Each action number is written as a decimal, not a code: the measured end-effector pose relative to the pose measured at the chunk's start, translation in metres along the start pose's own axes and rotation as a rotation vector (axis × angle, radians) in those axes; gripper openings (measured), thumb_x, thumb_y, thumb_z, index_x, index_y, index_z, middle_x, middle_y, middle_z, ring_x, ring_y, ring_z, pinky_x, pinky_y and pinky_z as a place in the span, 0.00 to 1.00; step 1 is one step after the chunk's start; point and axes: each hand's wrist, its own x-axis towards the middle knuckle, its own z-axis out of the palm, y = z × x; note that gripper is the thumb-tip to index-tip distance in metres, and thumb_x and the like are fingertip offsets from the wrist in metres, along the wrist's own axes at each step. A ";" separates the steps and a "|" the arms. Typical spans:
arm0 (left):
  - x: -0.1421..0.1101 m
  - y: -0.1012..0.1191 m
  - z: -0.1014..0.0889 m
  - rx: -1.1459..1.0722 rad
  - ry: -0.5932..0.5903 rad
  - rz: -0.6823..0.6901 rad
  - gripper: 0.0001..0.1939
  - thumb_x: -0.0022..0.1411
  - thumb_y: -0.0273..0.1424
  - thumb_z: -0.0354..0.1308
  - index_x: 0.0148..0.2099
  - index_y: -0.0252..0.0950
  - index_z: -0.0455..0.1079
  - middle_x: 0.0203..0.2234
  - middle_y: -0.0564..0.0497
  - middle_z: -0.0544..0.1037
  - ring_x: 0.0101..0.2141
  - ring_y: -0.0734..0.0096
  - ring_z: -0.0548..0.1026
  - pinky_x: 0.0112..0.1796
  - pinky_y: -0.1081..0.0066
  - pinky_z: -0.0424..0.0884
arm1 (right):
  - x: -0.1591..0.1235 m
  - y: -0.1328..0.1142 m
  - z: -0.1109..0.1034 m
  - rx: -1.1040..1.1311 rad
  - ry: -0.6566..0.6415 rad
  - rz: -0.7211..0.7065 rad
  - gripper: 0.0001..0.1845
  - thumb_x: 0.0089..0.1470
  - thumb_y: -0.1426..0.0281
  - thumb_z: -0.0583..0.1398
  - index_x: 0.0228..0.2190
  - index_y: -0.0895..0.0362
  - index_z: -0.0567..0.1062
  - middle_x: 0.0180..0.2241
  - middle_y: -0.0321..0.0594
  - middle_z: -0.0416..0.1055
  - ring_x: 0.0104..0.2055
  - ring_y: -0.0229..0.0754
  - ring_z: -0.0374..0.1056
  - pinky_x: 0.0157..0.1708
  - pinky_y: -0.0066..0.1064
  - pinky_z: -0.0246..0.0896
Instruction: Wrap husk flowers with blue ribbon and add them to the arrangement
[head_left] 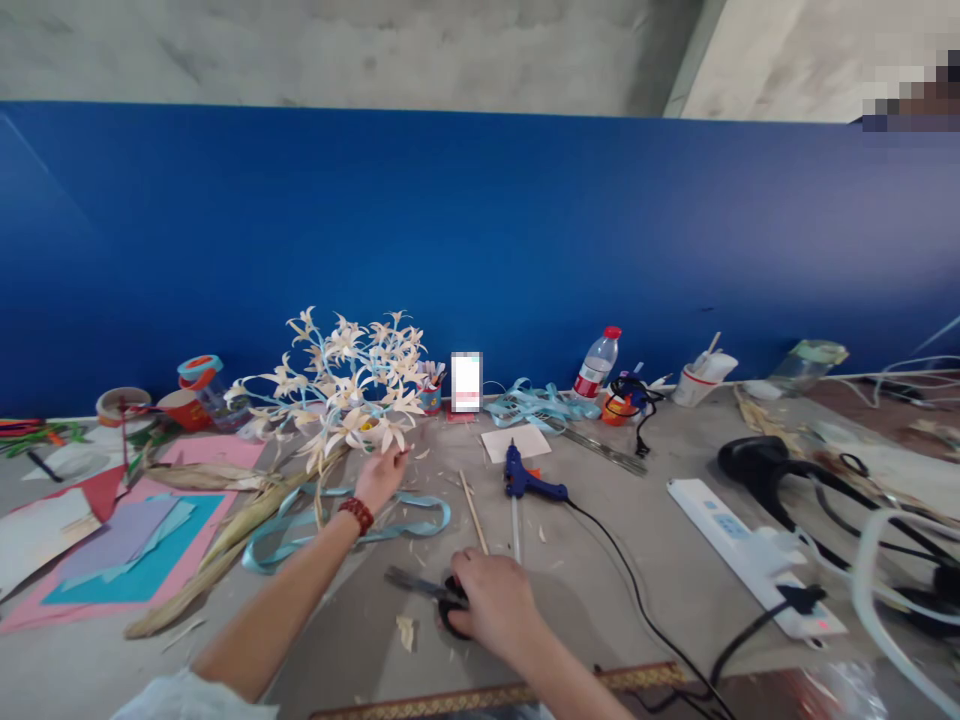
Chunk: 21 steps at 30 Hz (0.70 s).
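My left hand, with a red bead bracelet on the wrist, reaches to the base of a spray of cream artificial flowers on light-blue stems. Its fingers are drawn together just below the lowest blooms; what is between them is hidden. Low in the middle, my right hand is closed around the black handles of a pair of scissors, whose blades point left. A thin wooden stick and a blue glue gun lie beyond the right hand. Light-blue ribbon loops across the table by my left wrist.
Dried husks and coloured paper sheets cover the left side. At right lie a white power strip and tangled cables. A plastic bottle, a lit phone and cups stand along the blue partition.
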 end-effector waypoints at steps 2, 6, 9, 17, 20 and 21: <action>-0.015 -0.003 -0.019 -0.010 0.007 0.052 0.08 0.60 0.29 0.56 0.40 0.39 0.75 0.34 0.47 0.79 0.37 0.61 0.75 0.42 0.64 0.68 | 0.000 0.001 -0.001 0.016 -0.008 -0.005 0.17 0.42 0.61 0.66 0.35 0.54 0.73 0.38 0.41 0.76 0.38 0.50 0.74 0.33 0.31 0.62; -0.059 -0.013 -0.055 -0.060 0.068 0.105 0.10 0.62 0.33 0.54 0.42 0.40 0.75 0.38 0.47 0.79 0.37 0.61 0.75 0.38 0.68 0.68 | -0.001 0.002 -0.001 0.033 -0.011 -0.004 0.15 0.45 0.62 0.65 0.35 0.54 0.74 0.38 0.40 0.76 0.38 0.48 0.74 0.34 0.30 0.60; -0.100 -0.023 -0.067 -0.055 0.149 0.119 0.10 0.63 0.36 0.53 0.39 0.38 0.73 0.35 0.46 0.79 0.36 0.60 0.74 0.37 0.67 0.68 | -0.001 0.002 -0.002 0.042 -0.008 0.020 0.14 0.46 0.60 0.64 0.34 0.53 0.74 0.37 0.40 0.77 0.39 0.48 0.74 0.33 0.30 0.59; -0.176 -0.033 -0.052 -0.027 0.037 0.199 0.07 0.66 0.33 0.50 0.39 0.39 0.69 0.36 0.47 0.76 0.40 0.62 0.74 0.42 0.65 0.69 | -0.008 -0.002 0.000 0.030 0.004 0.079 0.13 0.49 0.60 0.63 0.36 0.53 0.73 0.33 0.39 0.78 0.37 0.48 0.74 0.30 0.29 0.55; -0.184 -0.021 -0.051 0.021 -0.128 0.299 0.08 0.66 0.31 0.51 0.44 0.41 0.70 0.42 0.46 0.74 0.44 0.61 0.72 0.45 0.64 0.69 | -0.010 -0.002 0.003 0.019 -0.014 0.084 0.13 0.50 0.61 0.63 0.37 0.53 0.71 0.34 0.39 0.77 0.37 0.47 0.74 0.30 0.29 0.54; -0.185 -0.017 -0.051 0.036 -0.196 0.330 0.10 0.66 0.30 0.51 0.46 0.41 0.70 0.43 0.45 0.74 0.45 0.61 0.72 0.46 0.64 0.69 | -0.010 -0.001 0.003 0.018 -0.017 0.079 0.13 0.50 0.61 0.63 0.37 0.52 0.71 0.34 0.38 0.77 0.37 0.47 0.74 0.30 0.29 0.53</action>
